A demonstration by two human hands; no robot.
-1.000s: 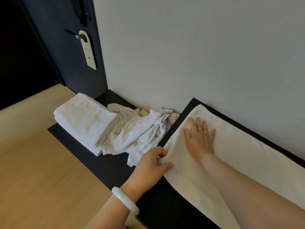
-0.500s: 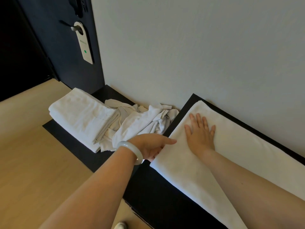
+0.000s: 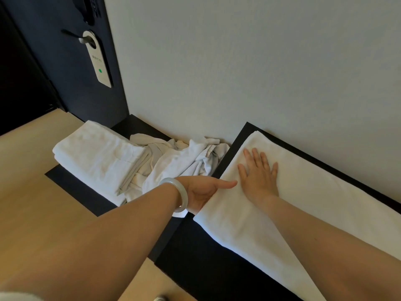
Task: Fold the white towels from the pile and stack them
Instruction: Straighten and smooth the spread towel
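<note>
Pins the towel (image 3: 314,192), at 4 o'clock in view, under a flat right hand (image 3: 258,177), fingers straight, to stop layers sliding. Pinches its 9 o'clock edge with the left hand (image 3: 201,192) (thumb on top, fingers hidden beneath), likely for the next fold. From there, pile (image 3: 180,161) at 11 o'clock, stack (image 3: 97,155) at 10.

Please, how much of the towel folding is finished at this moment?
Done: a folded stack is already built. In hand: the right hand presses a long towel flat while the left hand holds its end. Left: the crumpled pile beside the stack.
</note>
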